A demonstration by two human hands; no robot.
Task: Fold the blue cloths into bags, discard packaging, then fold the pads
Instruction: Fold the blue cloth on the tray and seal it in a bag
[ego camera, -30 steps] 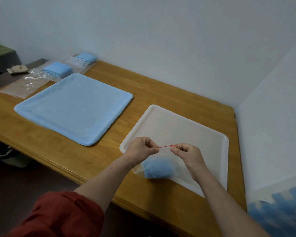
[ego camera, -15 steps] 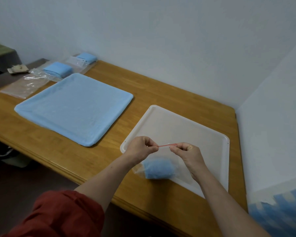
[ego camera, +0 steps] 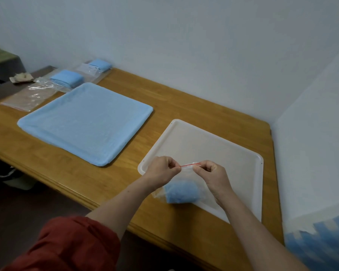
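A clear zip bag (ego camera: pixel 186 174) with a red seal strip hangs over the near left part of the white tray (ego camera: pixel 243 153). A folded blue cloth (ego camera: pixel 181 192) sits in the bag's bottom. My left hand (ego camera: pixel 160 171) pinches the bag's top at the left end of the strip. My right hand (ego camera: pixel 213 176) pinches the top at the right end. A large blue pad (ego camera: pixel 86 122) lies flat on the wooden table (ego camera: pixel 184 106) to the left. Two more folded blue cloths (ego camera: pixel 67 78) (ego camera: pixel 101 64) rest at the far left corner on clear bags.
An empty clear zip bag (ego camera: pixel 29 96) lies at the table's far left edge. A dark side table with a crumpled beige item (ego camera: pixel 22 77) stands beyond it. White walls close in behind and on the right. A blue-and-white patterned surface (ego camera: pixel 321 245) shows at lower right.
My hands and the bag have stayed almost in place; my fingers have drawn slightly closer together along the red strip.
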